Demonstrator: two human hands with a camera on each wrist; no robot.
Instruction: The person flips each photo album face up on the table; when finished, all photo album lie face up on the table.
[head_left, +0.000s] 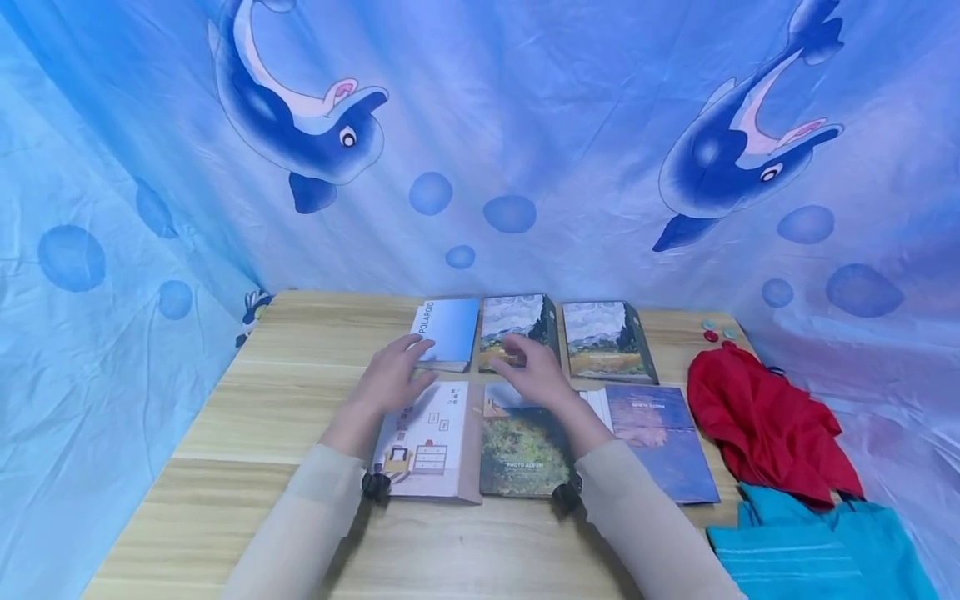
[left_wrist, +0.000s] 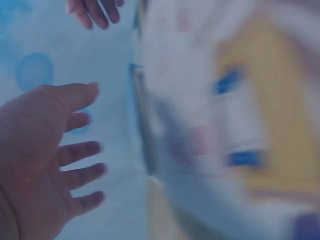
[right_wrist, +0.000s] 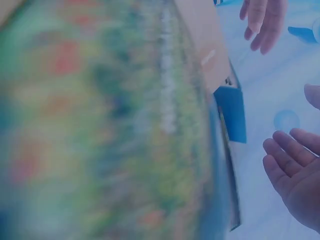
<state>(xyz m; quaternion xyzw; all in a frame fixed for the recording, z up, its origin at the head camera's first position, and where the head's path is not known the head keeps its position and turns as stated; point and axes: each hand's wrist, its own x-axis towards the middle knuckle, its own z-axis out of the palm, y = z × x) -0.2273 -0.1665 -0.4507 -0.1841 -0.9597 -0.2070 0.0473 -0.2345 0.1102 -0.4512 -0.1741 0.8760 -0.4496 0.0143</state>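
We see six albums in two rows of three on the wooden table [head_left: 262, 417], both hands out above them. Left hand [head_left: 393, 375]: fingers extended and spread, nothing gripped; in the head view it overlaps the lower left of the blue-and-white POLAROID album [head_left: 452, 333] and the top of the white album [head_left: 431, 433] with furniture drawings. Right hand [head_left: 536, 371]: fingers loosely extended, nothing held; it overlaps the middle landscape album [head_left: 517, 315] in the back row, and its wrist crosses the green album [head_left: 525, 457] in front. In both wrist views we get the hands apart from the blurred covers. Back row ends with a second landscape album [head_left: 603, 340], lying just beside the middle one; front row ends with a purple-blue album [head_left: 660, 442], partly behind the right forearm. Past that, on our right, we note a crumpled red cloth [head_left: 772, 425] with a teal cloth [head_left: 817, 542] nearer us, plus a small red disc [head_left: 710, 336] and pale teal discs [head_left: 729, 333] near the table's far corner. Behind everything hangs a blue curtain [head_left: 562, 125] printed with dolphins and bubbles. Dark devices [head_left: 375, 485] sit at both light sleeves [head_left: 300, 500].
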